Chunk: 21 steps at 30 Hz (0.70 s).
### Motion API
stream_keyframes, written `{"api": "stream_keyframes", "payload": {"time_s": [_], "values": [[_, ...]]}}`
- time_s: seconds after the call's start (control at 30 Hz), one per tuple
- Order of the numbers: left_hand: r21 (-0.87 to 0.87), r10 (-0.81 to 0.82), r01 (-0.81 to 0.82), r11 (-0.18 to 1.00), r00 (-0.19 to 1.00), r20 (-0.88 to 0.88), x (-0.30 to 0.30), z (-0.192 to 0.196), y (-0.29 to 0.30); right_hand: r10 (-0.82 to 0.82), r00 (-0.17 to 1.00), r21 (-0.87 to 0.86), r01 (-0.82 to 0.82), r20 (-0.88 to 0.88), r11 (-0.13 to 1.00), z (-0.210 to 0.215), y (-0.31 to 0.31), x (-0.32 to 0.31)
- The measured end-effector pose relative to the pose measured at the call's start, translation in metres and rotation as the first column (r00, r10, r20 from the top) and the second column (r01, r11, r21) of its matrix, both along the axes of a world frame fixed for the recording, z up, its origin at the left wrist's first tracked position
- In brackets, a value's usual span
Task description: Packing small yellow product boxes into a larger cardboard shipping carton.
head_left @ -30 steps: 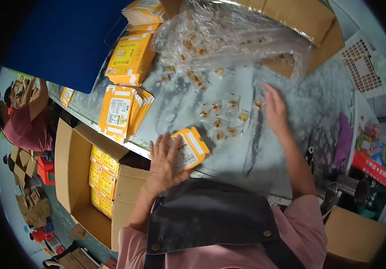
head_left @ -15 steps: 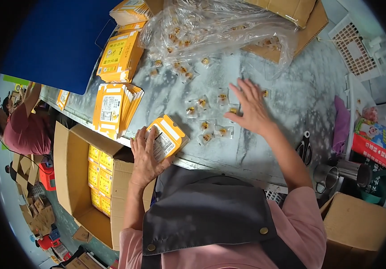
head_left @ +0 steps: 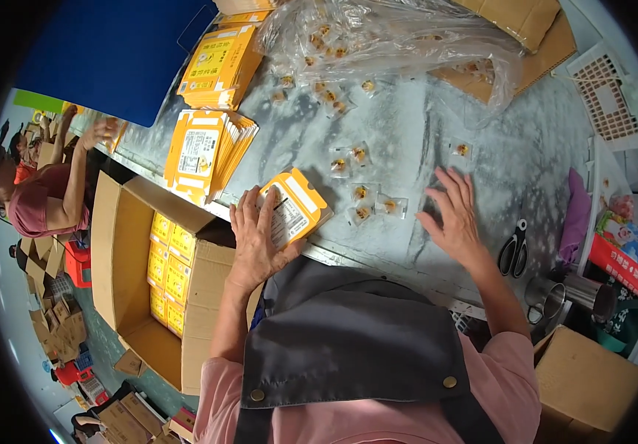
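Observation:
My left hand (head_left: 258,240) rests over a yellow-and-white carton (head_left: 294,211) at the table's near edge. Its fingers lie on the printed face and the thumb is along the near side. To the right, my right hand (head_left: 454,218) is palm down low over the table, fingers stretched and thumb apart; what lies under the palm is hidden. Between the hands are several small, clear-wrapped sweets (head_left: 363,194) with a yellow-brown filling. One more wrapped sweet (head_left: 461,149) lies just beyond my right fingertips.
Stacks of flat yellow cartons (head_left: 199,152) stand at the left. A clear plastic bag (head_left: 408,48) of sweets spreads along the back. Scissors (head_left: 514,251) and metal cups (head_left: 545,296) are on the right. An open cardboard box (head_left: 130,259) holds filled cartons; another person (head_left: 52,200) is far left.
My right hand has come nearer to me, away from the far sweet. Two wrapped sweets beside it no longer show on the table. My left hand stays on the carton; the whole view has shifted.

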<state>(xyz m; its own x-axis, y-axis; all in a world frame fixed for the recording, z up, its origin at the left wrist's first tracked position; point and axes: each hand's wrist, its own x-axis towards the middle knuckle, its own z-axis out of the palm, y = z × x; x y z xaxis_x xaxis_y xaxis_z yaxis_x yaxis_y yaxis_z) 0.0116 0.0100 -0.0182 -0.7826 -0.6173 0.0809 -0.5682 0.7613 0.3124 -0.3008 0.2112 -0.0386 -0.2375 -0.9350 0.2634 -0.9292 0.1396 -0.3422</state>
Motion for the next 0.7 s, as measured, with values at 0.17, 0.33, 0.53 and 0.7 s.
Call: {"api": "stream_keyframes", "payload": {"time_s": [0.17,0.33,0.53,0.7], "values": [[0.037,0.002,-0.003,0.999,1.000,0.004,0.002,-0.002,0.001,0.208,0.956,-0.133,-0.183,0.208,0.974,-0.008,-0.052,0.054],[0.031,-0.025,0.026,0.999,0.999,-0.028,-0.003,-0.005,-0.001,0.336,0.940,-0.082,-0.331,0.057,0.940,-0.028,-0.048,0.053],[0.060,0.016,-0.015,0.998,1.000,-0.015,0.006,-0.008,0.001,-0.084,0.979,-0.198,0.121,0.186,0.973,-0.010,-0.039,-0.029],[0.065,0.007,-0.007,0.998,1.000,-0.003,0.002,-0.003,-0.001,-0.088,0.990,0.013,0.087,0.108,0.996,-0.020,-0.092,-0.034]]}}
